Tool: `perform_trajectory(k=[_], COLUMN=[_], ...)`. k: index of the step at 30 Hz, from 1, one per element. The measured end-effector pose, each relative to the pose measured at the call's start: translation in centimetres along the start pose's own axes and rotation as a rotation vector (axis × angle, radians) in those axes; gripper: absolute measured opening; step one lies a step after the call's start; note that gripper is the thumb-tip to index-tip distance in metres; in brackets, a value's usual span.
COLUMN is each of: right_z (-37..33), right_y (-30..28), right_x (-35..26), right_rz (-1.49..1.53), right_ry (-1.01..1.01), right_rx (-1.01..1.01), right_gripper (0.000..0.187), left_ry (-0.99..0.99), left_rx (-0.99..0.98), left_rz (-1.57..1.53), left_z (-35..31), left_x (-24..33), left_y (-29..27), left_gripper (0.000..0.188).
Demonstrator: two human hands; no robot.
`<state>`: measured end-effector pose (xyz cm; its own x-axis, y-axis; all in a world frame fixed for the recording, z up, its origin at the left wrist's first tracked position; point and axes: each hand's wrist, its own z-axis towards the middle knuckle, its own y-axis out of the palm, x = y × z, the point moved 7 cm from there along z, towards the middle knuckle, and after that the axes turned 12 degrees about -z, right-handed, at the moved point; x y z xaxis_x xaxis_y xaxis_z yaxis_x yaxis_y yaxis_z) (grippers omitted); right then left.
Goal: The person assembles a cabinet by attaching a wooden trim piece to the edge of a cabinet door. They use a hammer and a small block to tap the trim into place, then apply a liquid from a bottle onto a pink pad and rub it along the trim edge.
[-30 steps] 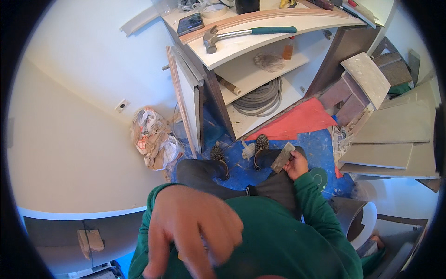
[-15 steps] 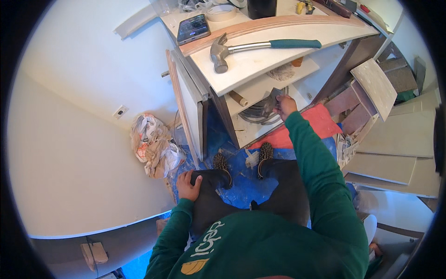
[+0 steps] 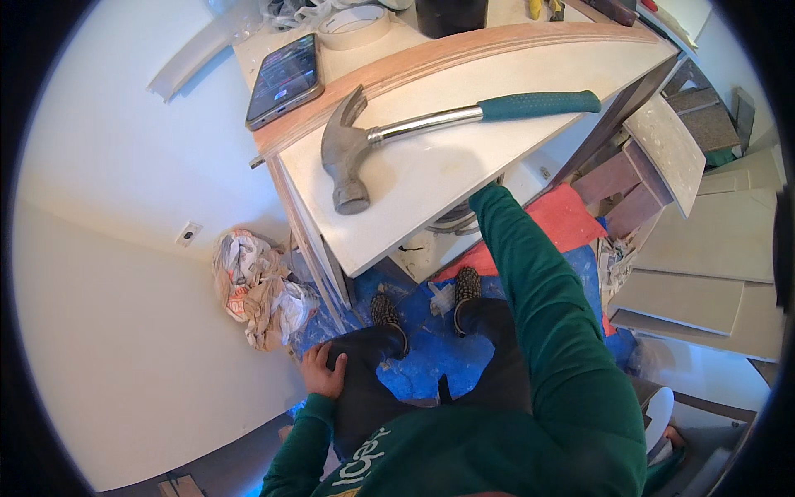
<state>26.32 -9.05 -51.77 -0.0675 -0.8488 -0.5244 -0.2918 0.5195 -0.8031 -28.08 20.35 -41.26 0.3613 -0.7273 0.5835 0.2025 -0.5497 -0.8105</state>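
Note:
My left hand point(image 3: 325, 373) rests on my left thigh, its fingers stretched out and holding nothing. My right arm point(image 3: 530, 273) in its green sleeve reaches into the cabinet under the white top point(image 3: 431, 178). The top's edge hides my right hand, so what it holds does not show. Part of a grey coil point(image 3: 454, 220) is visible inside the cabinet beside the sleeve's end. Above, a claw hammer point(image 3: 422, 128) with a steel shaft and teal grip lies across the white top, its head to the left.
A phone point(image 3: 286, 80), a tape roll point(image 3: 354, 28) and a black container point(image 3: 451, 15) stand behind a curved wood strip point(image 3: 464, 45). Crumpled plastic bags point(image 3: 261, 290) lie by the left wall. Boards point(image 3: 667, 153) lean at the right, beside a red sheet point(image 3: 559, 219).
My right hand, holding a grey flat piece before, has gone deeper into the cabinet, out of sight. The view has moved closer to the white top. My left hand stays on my thigh.

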Motion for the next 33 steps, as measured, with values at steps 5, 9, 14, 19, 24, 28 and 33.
perform_trajectory(k=[5,9,14,19,24,28,33], right_z=[-0.4,-3.2,-11.1,-19.7,-9.8,-0.5,5.6], right_y=[-5.2,-7.2,-26.4,-51.3,-57.0,-55.6,-54.3], right_x=[2.6,3.2,13.7,2.9,-11.5,-15.8,-17.3], right_rz=[0.140,0.486,1.077,0.182,-0.222,-0.715,-1.459], right_ry=[0.114,-0.035,0.100,-0.320,-0.552,-0.519,-0.390], right_rx=[0.231,0.099,0.767,1.195,0.942,0.870,0.712], right_gripper=[0.036,0.031,0.019,0.016,0.031,0.025,0.034], left_ry=[0.053,0.037,0.013,0.021,-0.031,-0.046,-0.099], left_rx=[-0.021,0.000,-0.012,-0.023,-0.052,-0.044,-0.051], left_rz=[0.021,0.003,0.009,-0.008,-0.033,-0.041,-0.035], left_z=[2.7,1.2,0.3,0.9,1.4,1.6,1.9], left_x=[1.8,0.6,0.0,0.9,1.3,1.0,1.1], left_y=[0.7,0.5,0.4,0.6,0.7,0.6,0.2], left_gripper=[0.048,0.050,0.051,0.050,0.048,0.047,0.046])
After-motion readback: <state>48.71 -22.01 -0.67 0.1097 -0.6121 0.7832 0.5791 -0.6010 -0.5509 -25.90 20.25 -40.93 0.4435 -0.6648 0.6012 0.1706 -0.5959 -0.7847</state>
